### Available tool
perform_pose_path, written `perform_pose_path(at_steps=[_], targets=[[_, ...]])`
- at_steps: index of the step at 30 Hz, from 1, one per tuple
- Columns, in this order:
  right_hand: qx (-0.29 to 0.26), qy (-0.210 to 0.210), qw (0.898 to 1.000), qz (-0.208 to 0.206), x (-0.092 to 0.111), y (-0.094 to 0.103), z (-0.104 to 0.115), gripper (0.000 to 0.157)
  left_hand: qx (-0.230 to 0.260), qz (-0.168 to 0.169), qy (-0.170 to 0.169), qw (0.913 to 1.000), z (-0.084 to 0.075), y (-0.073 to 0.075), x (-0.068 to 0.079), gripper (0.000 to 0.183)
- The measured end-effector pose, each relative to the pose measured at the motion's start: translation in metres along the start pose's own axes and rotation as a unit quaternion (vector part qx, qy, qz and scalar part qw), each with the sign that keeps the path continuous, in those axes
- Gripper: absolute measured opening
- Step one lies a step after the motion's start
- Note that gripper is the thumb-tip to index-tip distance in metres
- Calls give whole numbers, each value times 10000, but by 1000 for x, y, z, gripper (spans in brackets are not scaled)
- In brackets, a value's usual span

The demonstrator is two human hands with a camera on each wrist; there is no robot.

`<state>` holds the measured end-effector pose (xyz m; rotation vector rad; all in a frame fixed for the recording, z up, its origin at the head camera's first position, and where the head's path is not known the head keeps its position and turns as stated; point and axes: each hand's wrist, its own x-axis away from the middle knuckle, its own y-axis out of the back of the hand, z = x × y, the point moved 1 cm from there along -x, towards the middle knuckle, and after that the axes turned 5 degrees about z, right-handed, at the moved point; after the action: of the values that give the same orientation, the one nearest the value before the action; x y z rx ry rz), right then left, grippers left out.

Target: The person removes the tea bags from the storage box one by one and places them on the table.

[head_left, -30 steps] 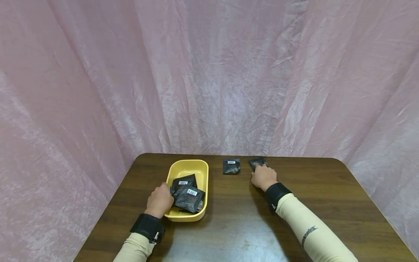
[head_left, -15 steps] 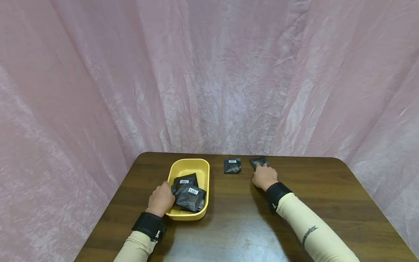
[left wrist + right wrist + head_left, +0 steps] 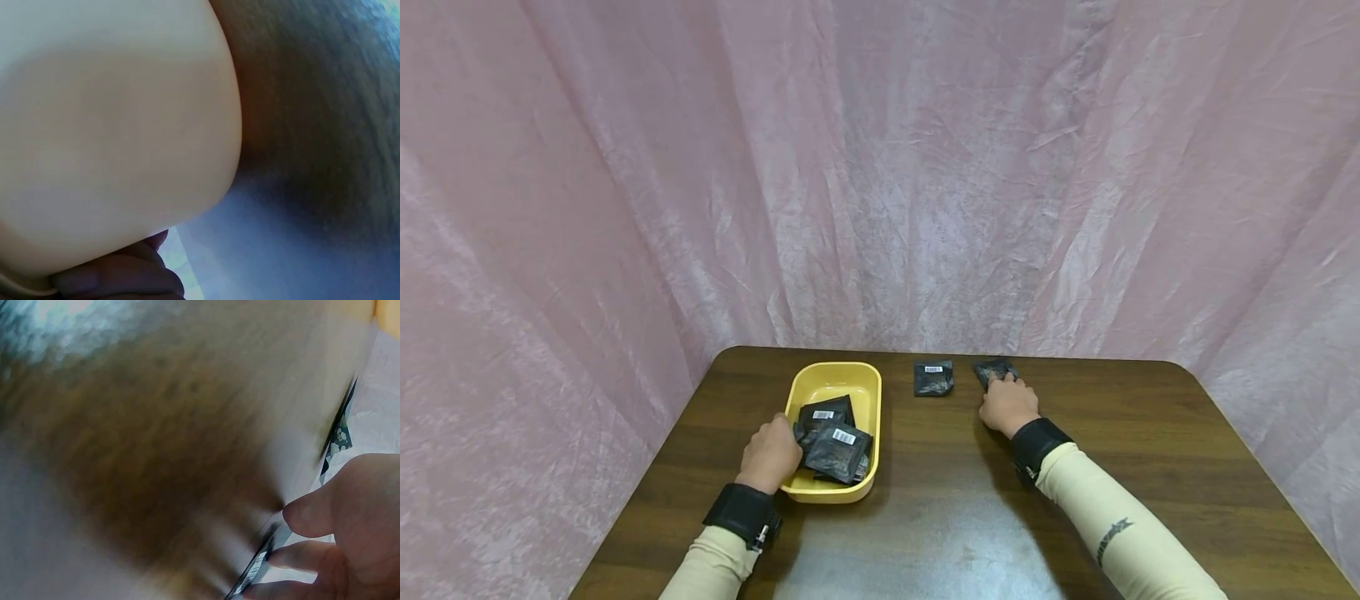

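Along the far edge of one brown wooden table point(image 3: 1150, 433) lies a flat black packet point(image 3: 933, 382) with a white barcode label, and just to its right, apart from it, lies a second packet point(image 3: 991, 367). Those two are the only packets outside the single yellow bin point(image 3: 835, 495), which stands on the left half of the tabletop. At least three more overlap inside the bin, heaped toward its near end: a top packet point(image 3: 833, 460) and a rear packet point(image 3: 842, 409) each show a label, and pieces of black wrapping stick out around them; the overlap hides the exact number.

Of the two hands, the left hand point(image 3: 771, 454) grips the bin's left rim, its fingers curled under the lip. The right hand point(image 3: 1009, 406) reaches over the second packet, fingers extended and at least two fingertips resting on it. The thumb stands apart from those fingers, near the packet's edge, and the packet lies on the wood. Two black wristbands, the left band point(image 3: 742, 512) and the right band point(image 3: 1039, 447), sit over cream sleeves. One pink curtain point(image 3: 880, 183) fills the background behind the table.
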<state>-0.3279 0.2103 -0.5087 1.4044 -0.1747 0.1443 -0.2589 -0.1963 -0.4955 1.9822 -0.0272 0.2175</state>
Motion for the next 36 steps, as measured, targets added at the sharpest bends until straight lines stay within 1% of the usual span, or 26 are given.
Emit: perform_pose_path(at_steps=[9,12,16,21,24,29,32,36], targets=[[-37,11,10000,-9,3,2,0,58,35,-21,-41,10000,0,-1,0,27],[-83,21,9998,-154,5,4,2,60,48,-4,-12,10000,-1,0,1,27],[-146,149,9987,-474,9,9,12,62,37,18,24,10000,-1,0,1,28],[-16,599,9942,-895,18,15,34,63,31,33,49,10000,0,-1,1,29],[25,924,9886,-1189,25,17,51,63,23,22,37,10000,0,-1,1,28],[39,1401,9796,-1443,39,24,83,62,0,-32,-30,10000,1,-2,1,27],[13,1720,9724,-1579,50,28,102,61,-22,-56,-49,10000,1,-3,0,27],[-90,2216,9595,-1740,64,33,126,58,-35,-3,18,10000,1,-3,0,28]])
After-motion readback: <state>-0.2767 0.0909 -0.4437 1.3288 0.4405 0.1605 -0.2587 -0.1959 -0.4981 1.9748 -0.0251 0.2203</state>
